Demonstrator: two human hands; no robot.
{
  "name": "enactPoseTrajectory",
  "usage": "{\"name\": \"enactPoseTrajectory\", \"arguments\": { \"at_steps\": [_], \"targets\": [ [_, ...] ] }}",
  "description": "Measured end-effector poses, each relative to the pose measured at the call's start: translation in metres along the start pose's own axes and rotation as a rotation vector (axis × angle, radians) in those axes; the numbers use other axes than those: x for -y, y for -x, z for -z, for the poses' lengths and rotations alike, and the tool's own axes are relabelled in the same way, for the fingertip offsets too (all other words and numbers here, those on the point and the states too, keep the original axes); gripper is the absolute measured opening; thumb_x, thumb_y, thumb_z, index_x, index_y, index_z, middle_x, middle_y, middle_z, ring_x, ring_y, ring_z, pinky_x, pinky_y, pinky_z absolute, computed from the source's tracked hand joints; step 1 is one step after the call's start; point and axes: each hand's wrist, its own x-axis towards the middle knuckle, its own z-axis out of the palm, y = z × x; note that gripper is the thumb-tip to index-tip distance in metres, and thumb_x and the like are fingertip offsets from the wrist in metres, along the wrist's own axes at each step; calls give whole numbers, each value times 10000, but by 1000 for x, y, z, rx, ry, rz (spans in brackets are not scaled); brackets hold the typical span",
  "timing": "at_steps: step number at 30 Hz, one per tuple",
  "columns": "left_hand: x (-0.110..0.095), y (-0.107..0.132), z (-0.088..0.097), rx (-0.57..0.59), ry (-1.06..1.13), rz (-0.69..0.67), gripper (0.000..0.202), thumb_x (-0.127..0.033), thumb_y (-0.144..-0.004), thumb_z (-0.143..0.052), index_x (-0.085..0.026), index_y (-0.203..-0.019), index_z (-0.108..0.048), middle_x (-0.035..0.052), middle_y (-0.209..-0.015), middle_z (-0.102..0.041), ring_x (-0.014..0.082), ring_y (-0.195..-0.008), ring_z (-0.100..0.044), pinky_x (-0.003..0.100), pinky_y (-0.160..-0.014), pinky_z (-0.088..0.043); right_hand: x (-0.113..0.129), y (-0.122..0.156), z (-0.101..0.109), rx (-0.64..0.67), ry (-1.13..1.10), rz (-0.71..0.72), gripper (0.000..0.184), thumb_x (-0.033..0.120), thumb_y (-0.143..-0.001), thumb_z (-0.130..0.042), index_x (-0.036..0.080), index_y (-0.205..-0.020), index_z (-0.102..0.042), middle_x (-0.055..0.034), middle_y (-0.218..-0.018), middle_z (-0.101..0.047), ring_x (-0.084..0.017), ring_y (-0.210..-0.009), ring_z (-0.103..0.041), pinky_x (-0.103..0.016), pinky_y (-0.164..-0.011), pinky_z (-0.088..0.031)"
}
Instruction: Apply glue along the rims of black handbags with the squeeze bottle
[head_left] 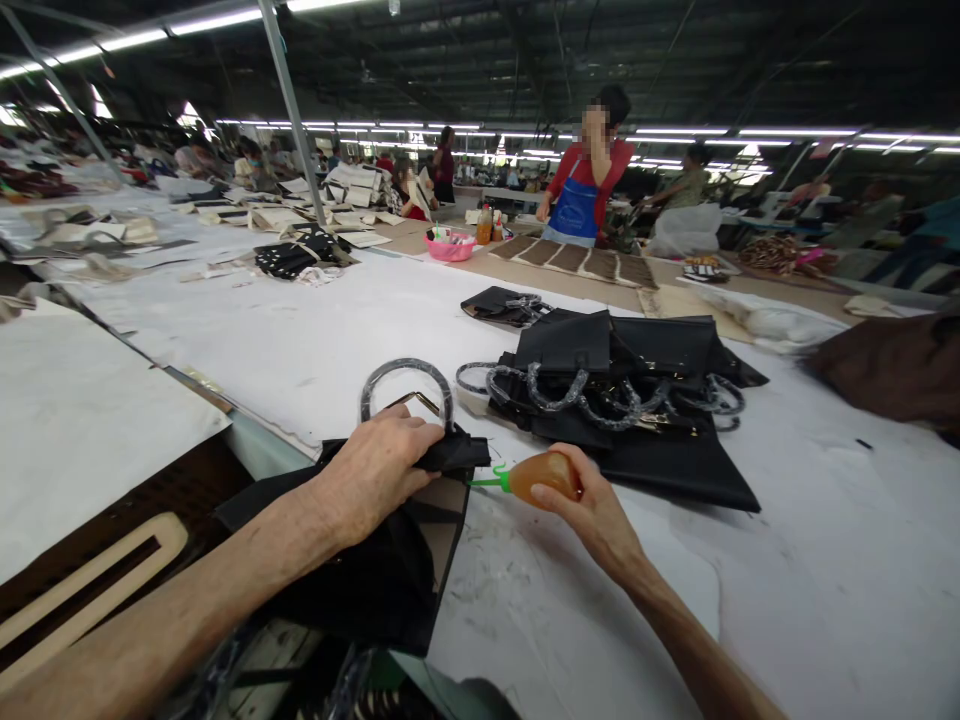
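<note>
My left hand (pixel 379 460) is closed on the upper edge of a black bag (pixel 397 580), whose plastic-wrapped ring handle (pixel 407 364) stands up beyond my fingers. A gold-coloured metal piece shows inside that ring. My right hand (pixel 592 505) grips a squeeze bottle (pixel 544 478) of amber liquid, tilted sideways. Its green nozzle (pixel 491 481) points left, at the side edge of the bag near my left fingers; whether the tip touches is too small to tell. Just beyond the bottle lies a pile of black bags (pixel 630 350) with wrapped handles.
A white-covered table (pixel 840 560) spreads before me. A black patterned bundle (pixel 300 252), a pink basket (pixel 450 246) and brown striped panels (pixel 574 262) lie farther back. Across the table stands a person in a blue apron (pixel 576 208). A metal pole (pixel 294 115) rises at the left.
</note>
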Motion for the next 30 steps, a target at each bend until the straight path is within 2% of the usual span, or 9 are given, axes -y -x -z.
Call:
{"name": "enactPoseTrajectory", "arguments": {
  "at_steps": [4, 11, 21, 30],
  "targets": [
    [-1, 7, -3, 5, 27, 13, 128, -243, -804, -594, -193, -919, -615, 47, -891, -633, 224, -936, -528, 294, -780, -428, 2, 3, 1, 20, -3, -9, 491, 437, -729, -680, 216, -1130, -504, -10, -915, -610, -242, -843, -563, -339, -756, -426],
    [-3, 14, -5, 9, 61, 22, 184, -170, -785, -592, -183, -967, -618, 49, -916, -630, 220, -951, -520, 295, -797, -424, 11, 13, 3, 81, -26, -19, 450, 404, -744, -673, 210, -1116, -508, 2, -847, -596, -216, -762, -555, -325, -704, -427],
    [-1, 23, -12, -58, 144, 3, 194, -122, -775, -560, -178, -952, -617, 42, -876, -623, 216, -894, -514, 302, -747, -426, 11, 16, 4, 121, -28, -41, 486, 428, -720, -706, 224, -1112, -501, 4, -876, -603, -223, -806, -557, -328, -737, -414],
    [0, 26, -16, -87, 162, -7, 160, -120, -784, -538, -190, -913, -602, 30, -842, -613, 203, -863, -503, 291, -716, -412, 12, 11, 4, 139, -60, -64, 427, 406, -748, -676, 224, -1090, -495, 11, -857, -601, -220, -806, -552, -326, -725, -409]
  ]
}}
